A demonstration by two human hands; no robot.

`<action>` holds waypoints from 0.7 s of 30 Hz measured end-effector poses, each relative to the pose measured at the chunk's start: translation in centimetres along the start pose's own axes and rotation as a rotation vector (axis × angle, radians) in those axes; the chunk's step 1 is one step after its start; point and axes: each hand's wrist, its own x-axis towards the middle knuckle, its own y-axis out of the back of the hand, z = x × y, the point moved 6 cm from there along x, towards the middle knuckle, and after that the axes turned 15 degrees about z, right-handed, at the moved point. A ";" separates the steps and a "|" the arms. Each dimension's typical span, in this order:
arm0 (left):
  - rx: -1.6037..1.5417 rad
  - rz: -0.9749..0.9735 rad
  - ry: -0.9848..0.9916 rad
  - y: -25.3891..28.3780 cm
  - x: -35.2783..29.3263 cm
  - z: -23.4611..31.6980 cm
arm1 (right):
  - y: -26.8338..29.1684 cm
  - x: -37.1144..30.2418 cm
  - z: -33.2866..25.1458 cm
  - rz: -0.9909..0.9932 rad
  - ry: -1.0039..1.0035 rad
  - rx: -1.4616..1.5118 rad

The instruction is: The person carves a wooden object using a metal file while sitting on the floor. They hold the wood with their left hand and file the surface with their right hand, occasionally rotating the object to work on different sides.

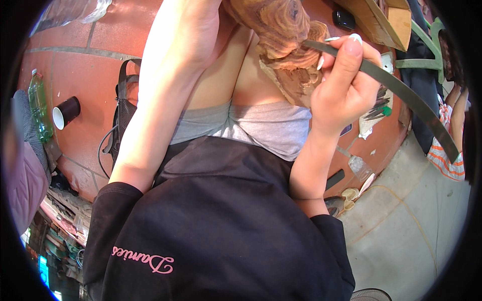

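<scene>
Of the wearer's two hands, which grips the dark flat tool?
The right hand, curled around the dark flat tool, its tip at the brown wood. The left hand, left of the wood, shows no tool; its fingers are hidden.

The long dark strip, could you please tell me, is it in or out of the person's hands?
In: the right hand grips the long dark strip, its far end sticking out beyond the fingers.
</scene>
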 end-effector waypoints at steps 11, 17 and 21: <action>0.034 -0.120 -0.049 0.5 0.9 -0.4 | -0.1 0.1 0.0 -0.001 -0.015 0.032; 0.117 -0.029 -0.047 -0.2 0.3 -0.3 | -0.2 0.2 0.2 0.032 0.042 0.023; 0.118 -0.114 -0.130 0.2 1.2 -0.5 | -0.1 0.3 -0.2 -0.001 -0.010 0.049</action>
